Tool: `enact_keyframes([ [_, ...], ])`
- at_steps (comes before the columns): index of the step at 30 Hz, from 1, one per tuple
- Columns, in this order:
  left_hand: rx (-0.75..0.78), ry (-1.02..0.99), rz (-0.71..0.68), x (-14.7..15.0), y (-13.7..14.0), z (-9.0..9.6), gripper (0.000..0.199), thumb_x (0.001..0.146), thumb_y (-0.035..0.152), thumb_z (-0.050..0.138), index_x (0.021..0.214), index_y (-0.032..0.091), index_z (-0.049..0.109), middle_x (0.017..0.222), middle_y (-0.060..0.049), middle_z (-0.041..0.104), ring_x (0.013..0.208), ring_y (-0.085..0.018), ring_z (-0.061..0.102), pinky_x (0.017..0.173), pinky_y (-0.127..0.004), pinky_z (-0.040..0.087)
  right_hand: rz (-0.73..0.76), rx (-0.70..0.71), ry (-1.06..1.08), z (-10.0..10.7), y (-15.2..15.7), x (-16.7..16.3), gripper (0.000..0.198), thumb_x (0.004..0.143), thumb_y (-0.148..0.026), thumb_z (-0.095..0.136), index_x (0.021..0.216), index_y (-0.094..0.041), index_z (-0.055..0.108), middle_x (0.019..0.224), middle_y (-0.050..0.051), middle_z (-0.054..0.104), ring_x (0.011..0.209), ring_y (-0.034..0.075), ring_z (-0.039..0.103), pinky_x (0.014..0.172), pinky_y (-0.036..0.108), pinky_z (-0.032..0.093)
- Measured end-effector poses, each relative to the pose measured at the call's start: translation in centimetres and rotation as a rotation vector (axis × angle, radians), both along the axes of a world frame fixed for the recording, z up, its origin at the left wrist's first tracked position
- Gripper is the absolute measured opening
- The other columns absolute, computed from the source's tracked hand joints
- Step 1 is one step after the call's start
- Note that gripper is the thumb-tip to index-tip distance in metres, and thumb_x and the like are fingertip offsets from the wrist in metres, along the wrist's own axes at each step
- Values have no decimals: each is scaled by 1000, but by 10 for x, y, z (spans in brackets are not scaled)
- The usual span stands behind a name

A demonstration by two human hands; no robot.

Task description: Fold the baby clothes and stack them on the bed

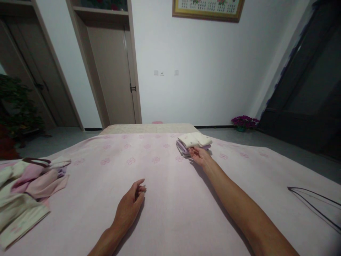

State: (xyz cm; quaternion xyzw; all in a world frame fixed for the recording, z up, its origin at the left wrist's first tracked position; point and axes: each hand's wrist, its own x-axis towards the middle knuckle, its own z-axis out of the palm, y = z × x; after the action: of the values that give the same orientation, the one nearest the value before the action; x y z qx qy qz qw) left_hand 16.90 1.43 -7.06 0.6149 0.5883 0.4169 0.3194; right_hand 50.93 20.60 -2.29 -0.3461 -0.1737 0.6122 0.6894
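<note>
A small stack of folded cloths [184,148] lies toward the far side of the pink flowered bedspread, with lilac layers below. A cream folded cloth [194,139] with small motifs tops the stack. My right hand [198,155] reaches out to the near edge of this stack, palm turned up, its fingers apart and touching the cloth edge; no firm grip shows. Closer to me, my left hand [131,201] hovers over or rests on the bedspread [165,213], its fingers loosely bent and nothing in them.
At the left lies a loose heap of pink, cream and white clothes [45,183] with a dark brown band on top. A thin black wire loop [311,199] sits at the right. Beyond the bed are a door [112,74], a wall and purple flowers [244,122] on the floor.
</note>
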Motion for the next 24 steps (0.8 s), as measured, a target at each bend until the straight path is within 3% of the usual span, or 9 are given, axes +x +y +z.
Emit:
enact_keyframes([
  [5, 14, -4, 1, 0, 0, 2, 46, 84, 41, 55, 127, 24, 62, 106, -6, 73, 97, -24, 69, 84, -34, 50, 106, -97, -239, 6, 1, -23, 11, 95, -18, 51, 100, -15, 61, 74, 6, 70, 55, 14, 65, 49, 24, 58],
  [9, 7, -6, -13, 0, 1, 0, 45, 85, 40, 55, 127, 24, 62, 109, -7, 73, 102, -25, 68, 90, -37, 49, 174, -103, -475, 2, -12, -29, 9, 81, -7, 65, 88, -11, 65, 62, 4, 67, 51, 15, 63, 46, 25, 55],
  [12, -2, -22, -17, 0, 0, 0, 43, 84, 39, 56, 123, 24, 65, 112, -8, 73, 106, -26, 67, 95, -39, 48, 93, -35, -626, 8, -18, -24, 6, 80, -10, 66, 84, -14, 68, 64, 3, 67, 63, 16, 66, 61, 28, 57],
  [14, -10, -34, -14, 1, 0, 0, 42, 83, 39, 57, 121, 24, 66, 113, -8, 74, 108, -27, 67, 96, -39, 48, -4, 30, -697, 16, -17, -18, 6, 83, -16, 65, 85, -18, 70, 80, 4, 72, 89, 19, 68, 81, 30, 56],
  [16, -17, -32, -14, 0, -1, 0, 42, 83, 39, 58, 121, 24, 67, 115, -8, 73, 110, -27, 67, 97, -39, 48, -117, 139, -900, 25, -11, -13, 12, 84, -20, 66, 93, -23, 72, 108, 4, 73, 120, 22, 57, 104, 34, 45],
  [18, -21, -22, -19, 0, 0, -1, 42, 84, 38, 57, 122, 24, 66, 117, -8, 73, 112, -27, 66, 99, -40, 47, -208, 258, -1214, 31, -2, -8, 21, 83, -21, 67, 104, -27, 71, 134, 2, 64, 141, 23, 38, 119, 40, 25],
  [20, -20, -17, -29, -1, 0, -3, 41, 84, 37, 56, 122, 24, 66, 118, -8, 73, 113, -27, 66, 99, -40, 47, -235, 312, -1448, 31, 9, 0, 30, 81, -23, 71, 110, -29, 69, 146, 2, 55, 149, 24, 23, 122, 49, 9],
  [24, -4, -5, -41, -1, 1, -4, 39, 85, 35, 56, 121, 25, 67, 118, -7, 73, 113, -27, 66, 100, -40, 46, -212, 167, -1471, 16, 31, 22, 34, 76, -28, 78, 109, -23, 68, 148, 10, 51, 151, 32, 13, 116, 66, -2],
])
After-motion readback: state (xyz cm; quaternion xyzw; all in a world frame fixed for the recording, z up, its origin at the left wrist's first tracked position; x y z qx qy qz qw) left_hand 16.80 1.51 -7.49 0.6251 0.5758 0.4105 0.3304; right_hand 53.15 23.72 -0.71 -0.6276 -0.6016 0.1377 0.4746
